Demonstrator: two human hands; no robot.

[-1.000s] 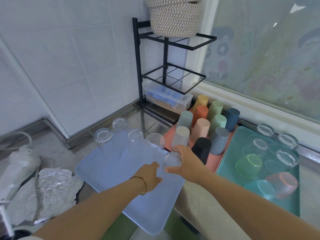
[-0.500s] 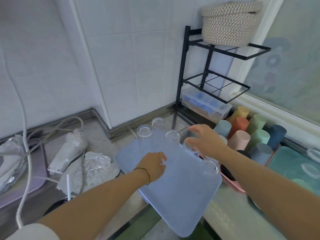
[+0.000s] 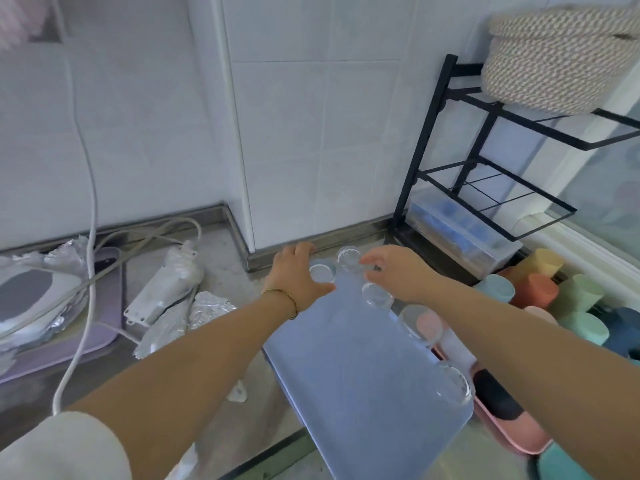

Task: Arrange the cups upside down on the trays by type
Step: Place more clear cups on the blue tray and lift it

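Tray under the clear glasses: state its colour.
The tray is plain pale blue, seen best in the head view.

The right arm [image 3: 519, 341] hides much of the pink tray [image 3: 512, 441]. The teal tray [image 3: 561, 467] is cut off at the near right corner, the basket [image 3: 554, 57] at the right edge. Blur leaves unclear whether the right hand [image 3: 398, 275] grips the far glass [image 3: 348, 258].

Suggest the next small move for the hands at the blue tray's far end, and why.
Probably close the right hand on the farthest clear glass and shift it away from its neighbouring glass. Its fingers curl toward that glass, the two stand close together at the blue tray's far end, and the left hand lies spread beside the neighbour.
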